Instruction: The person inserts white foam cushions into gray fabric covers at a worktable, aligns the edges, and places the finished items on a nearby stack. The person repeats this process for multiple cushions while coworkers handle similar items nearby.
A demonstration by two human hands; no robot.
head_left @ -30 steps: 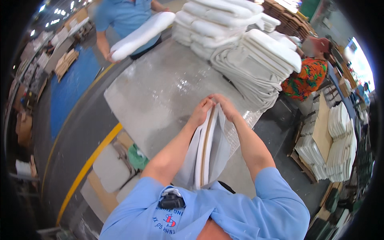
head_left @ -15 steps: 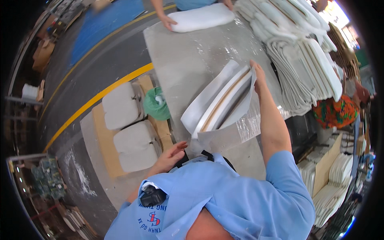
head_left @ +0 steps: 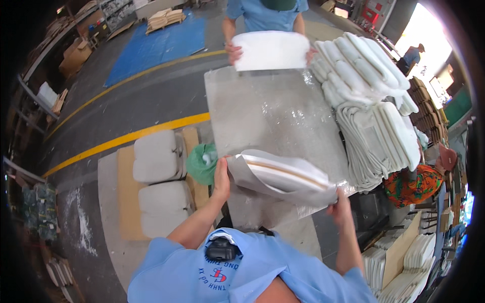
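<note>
White pad (head_left: 297, 167) in grey cloth (head_left: 268, 188), mid-frame, long way slanting down-right; left hand (head_left: 221, 179), right hand (head_left: 342, 207) pinch cloth ends.

Light over the work area is even and fairly bright, while the strongest light pours through the doorway (head_left: 428, 38) at upper right, blown out to flat white and turning the person (head_left: 412, 59) there into a dark shape. Scattered glare breaks up the grey tabletop (head_left: 273, 101). The flat white pad (head_left: 273, 52) at the far end is so bright that its surface detail washes out. Shelving (head_left: 35, 96) at the left sits in dim shadow. The right hand (head_left: 342, 206) looks slightly smeared, perhaps by motion. Fisheye distortion bows the yellow floor line (head_left: 136, 138), and black vignetting swallows the corners.
</note>
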